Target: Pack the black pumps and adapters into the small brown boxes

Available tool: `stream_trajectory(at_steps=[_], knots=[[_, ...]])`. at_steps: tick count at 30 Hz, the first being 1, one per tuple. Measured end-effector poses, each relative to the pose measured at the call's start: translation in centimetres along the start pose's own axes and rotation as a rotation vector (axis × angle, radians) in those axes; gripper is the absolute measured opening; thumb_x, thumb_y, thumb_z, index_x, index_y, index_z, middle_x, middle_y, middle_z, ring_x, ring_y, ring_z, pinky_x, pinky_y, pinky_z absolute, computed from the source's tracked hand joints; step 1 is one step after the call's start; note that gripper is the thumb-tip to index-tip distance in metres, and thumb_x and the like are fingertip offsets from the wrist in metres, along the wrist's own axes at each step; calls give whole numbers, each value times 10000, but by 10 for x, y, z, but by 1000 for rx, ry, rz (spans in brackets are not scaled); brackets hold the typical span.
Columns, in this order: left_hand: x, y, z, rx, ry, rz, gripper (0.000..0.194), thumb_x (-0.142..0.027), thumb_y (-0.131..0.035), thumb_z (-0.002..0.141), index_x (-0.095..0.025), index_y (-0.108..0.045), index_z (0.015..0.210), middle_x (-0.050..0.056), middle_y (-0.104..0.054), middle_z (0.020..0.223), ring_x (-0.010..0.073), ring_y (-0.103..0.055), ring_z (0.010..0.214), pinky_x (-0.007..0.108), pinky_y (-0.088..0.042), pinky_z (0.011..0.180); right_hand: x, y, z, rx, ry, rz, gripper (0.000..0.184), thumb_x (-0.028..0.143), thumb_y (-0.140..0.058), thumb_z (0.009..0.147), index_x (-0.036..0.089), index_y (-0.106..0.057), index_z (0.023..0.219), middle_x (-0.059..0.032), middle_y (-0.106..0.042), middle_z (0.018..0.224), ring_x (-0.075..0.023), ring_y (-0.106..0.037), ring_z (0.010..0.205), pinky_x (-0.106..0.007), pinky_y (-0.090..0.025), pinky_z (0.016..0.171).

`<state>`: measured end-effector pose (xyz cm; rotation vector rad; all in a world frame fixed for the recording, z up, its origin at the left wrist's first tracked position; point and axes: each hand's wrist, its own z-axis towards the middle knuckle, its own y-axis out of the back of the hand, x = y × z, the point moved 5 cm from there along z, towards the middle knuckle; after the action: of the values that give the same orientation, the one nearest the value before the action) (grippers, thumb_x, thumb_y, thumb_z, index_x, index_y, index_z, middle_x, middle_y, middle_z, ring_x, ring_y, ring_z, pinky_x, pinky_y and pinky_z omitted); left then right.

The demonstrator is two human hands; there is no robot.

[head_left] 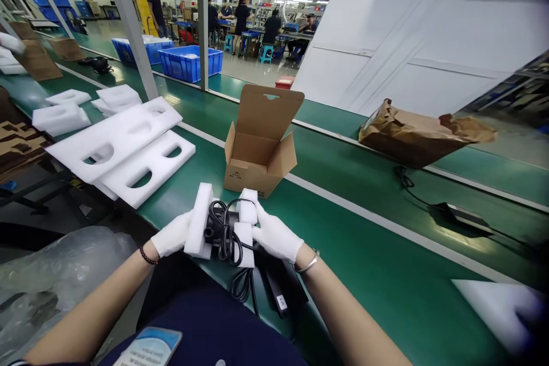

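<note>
In the head view, my white-gloved left hand (172,235) grips an upright white foam block (199,222) from its left side. My gloved right hand (278,237) holds a notched white foam piece (244,245) from the right. Between the two foams sits a black device, perhaps a small pump (213,230), with a coiled black cable (227,234) over its front. My fingertips are partly hidden behind the foam. Just beyond stands an open brown cardboard box (249,176), lid raised. Under my right hand lies a black power adapter (278,289) with a looped cord.
Foam sheets with oval cut-outs (128,180) and smaller foam pieces (62,117) lie to the left. Across the green belt (343,229) are a crumpled brown paper bag (412,137), another adapter (463,217) and blue crates (184,66). People work in the background.
</note>
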<state>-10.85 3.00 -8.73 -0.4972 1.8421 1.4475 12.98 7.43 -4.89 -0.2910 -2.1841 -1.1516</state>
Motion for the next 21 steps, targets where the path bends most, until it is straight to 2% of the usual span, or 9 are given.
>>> stream_trajectory(at_steps=[3, 5, 6, 8, 11, 13, 16, 18, 21], knots=[[-21, 29, 2, -182, 9, 91, 461, -338, -352, 968, -165, -564, 1340, 70, -627, 1346, 268, -589, 1224, 361, -443, 1108, -4, 8, -4, -99, 11, 1, 732, 275, -534, 863, 223, -298, 1553, -62, -718, 964, -216, -641, 749, -316, -467, 701], [-55, 54, 5, -389, -49, 303, 408, -344, -363, 981, -191, -604, 1271, 83, -623, 1324, 273, -571, 1205, 425, -424, 1107, -9, 15, -5, -170, 38, 97, 580, 307, -526, 882, 232, -460, 1453, -40, -718, 958, -198, -647, 770, -313, -488, 730], [-77, 58, 10, -418, -120, 413, 374, -345, -378, 984, -199, -629, 1219, 90, -633, 1283, 272, -570, 1173, 440, -434, 1078, -12, 17, -5, -206, 50, 153, 500, 317, -519, 890, 220, -531, 1381, -34, -718, 950, -190, -652, 786, -308, -499, 743], [-120, 43, 25, -216, -299, 593, 308, -348, -417, 982, -213, -668, 1098, 87, -664, 1131, 269, -585, 1055, 430, -481, 950, -18, 20, 0, -258, 59, 217, 379, 330, -522, 889, 189, -624, 1226, -31, -720, 921, -183, -661, 803, -306, -515, 762], [-150, 8, 49, 30, -331, 785, 350, -424, -447, 970, -153, -653, 1054, 124, -635, 1004, 302, -575, 922, 425, -487, 771, -24, 23, 11, -336, 73, 191, 455, 290, -543, 856, 175, -585, 1294, -20, -725, 918, -177, -663, 820, -323, -521, 830], [-152, -6, 58, 53, -346, 832, 411, -450, -409, 982, -117, -631, 1077, 147, -610, 1030, 299, -560, 893, 409, -472, 725, -23, 28, 16, -386, 145, 116, 653, 252, -549, 833, 193, -432, 1472, -45, -702, 1133, -160, -661, 831, -334, -517, 879], [-142, -14, 59, 95, -465, 783, 371, -405, -377, 1003, -150, -636, 1078, 133, -586, 1118, 264, -547, 911, 375, -462, 746, -18, 38, 22, -391, 329, -7, 745, 224, -542, 815, 246, -354, 1536, -75, -422, 1533, -148, -657, 883, -342, -503, 943], [-134, -11, 54, 126, -510, 720, 329, -386, -397, 1002, -201, -651, 1100, 112, -569, 1196, 259, -545, 966, 369, -459, 792, -15, 43, 27, -306, 419, -41, 651, 242, -547, 830, 234, -460, 1476, -64, -407, 1545, -172, -646, 974, -346, -482, 982], [-122, -5, 50, 175, -458, 595, 304, -356, -422, 999, -261, -632, 1198, 82, -585, 1200, 246, -564, 994, 349, -457, 825, -12, 46, 35, -143, 434, -16, 471, 343, -569, 884, 205, -586, 1334, -52, -649, 1265, -190, -640, 946, -349, -505, 907]])
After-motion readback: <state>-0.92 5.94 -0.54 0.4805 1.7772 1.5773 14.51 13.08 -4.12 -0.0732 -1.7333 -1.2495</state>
